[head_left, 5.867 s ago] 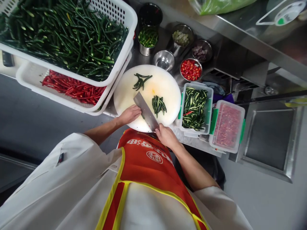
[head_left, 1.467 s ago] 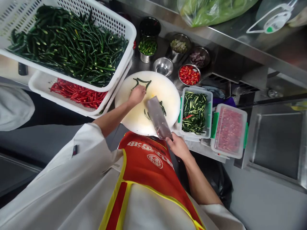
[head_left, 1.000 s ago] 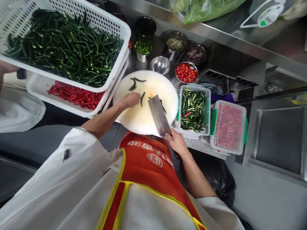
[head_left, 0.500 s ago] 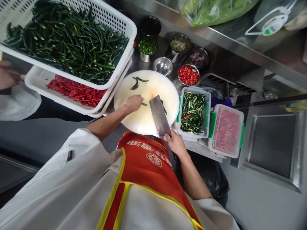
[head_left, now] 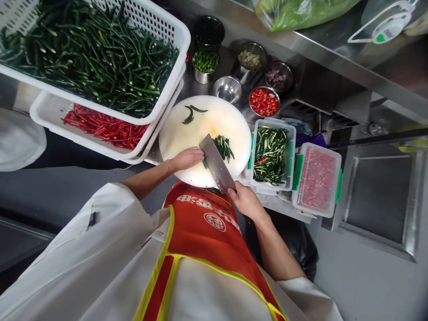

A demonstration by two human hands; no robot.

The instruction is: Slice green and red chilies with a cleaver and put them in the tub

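A cleaver (head_left: 217, 164) is in my right hand (head_left: 248, 203), which is closed around its handle, the blade slanting up and left across the round white cutting board (head_left: 177, 138). My left hand (head_left: 189, 158) is closed at the left side of the blade, fingertips against it. A bit of green chili pepper (head_left: 205, 164) shows beneath those fingers; the rest is hidden. To the right of the blade lies a small pile of cut green chili pieces (head_left: 224, 147). Two whole green chilies (head_left: 189, 116) rest near the board's far left edge.
White baskets of green chilies (head_left: 100, 62) and red chilies (head_left: 103, 129) stand left. Behind the board are metal bowls, one with chopped red chili (head_left: 264, 101). At right are a tub of sliced green chili (head_left: 271, 154) and a lidded pink-filled box (head_left: 317, 180). A co-worker's sleeve (head_left: 20, 140) shows far left.
My left hand has moved nearer, down the board. The cleaver has shifted left, revealing more of the cut green pile. The co-worker's hand at far left is out of sight.
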